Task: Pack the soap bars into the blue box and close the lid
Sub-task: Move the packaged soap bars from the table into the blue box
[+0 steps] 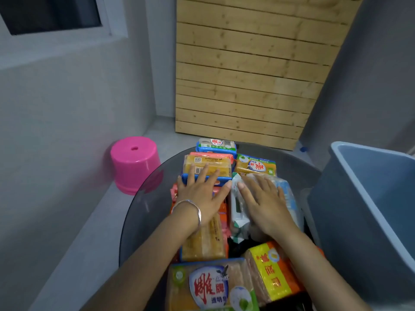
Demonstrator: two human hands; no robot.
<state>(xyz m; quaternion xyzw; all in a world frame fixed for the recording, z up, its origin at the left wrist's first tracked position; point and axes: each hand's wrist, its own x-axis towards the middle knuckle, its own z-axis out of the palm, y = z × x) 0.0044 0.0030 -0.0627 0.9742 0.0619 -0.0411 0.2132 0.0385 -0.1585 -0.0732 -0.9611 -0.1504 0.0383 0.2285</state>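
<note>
The fingers of the left hand are held straight and spread, laid flat on a yellow soap bar in a clear, blue-edged wrapper; nothing is gripped. The fingers of the right hand are likewise extended and pressed flat on a pale multi-pack in crinkled clear film; nothing is held there either. A silver bangle is worn on the left wrist.

The yellow bar lies directly beneath the left fingertips, with its long axis running crosswise toward the large blue-grey plastic box; the film pack lies under the right palm, with its long axis running away from the person and roughly parallel with the box's near wall. The box stands to the right of both hands, so the right hand is judged the nearer one for the transfer; the film pack is just beside the box, the yellow bar farther from it.

The remaining wrapped soap bars are crowded on a round dark glass table left of the box, some stacked; none can be seen inside the box, and no lid is seen. Packing is judged not yet begun.

Well left of the box a pink plastic stool stands on the floor; behind and left of the box a pale slatted wooden panel leans against the wall.
</note>
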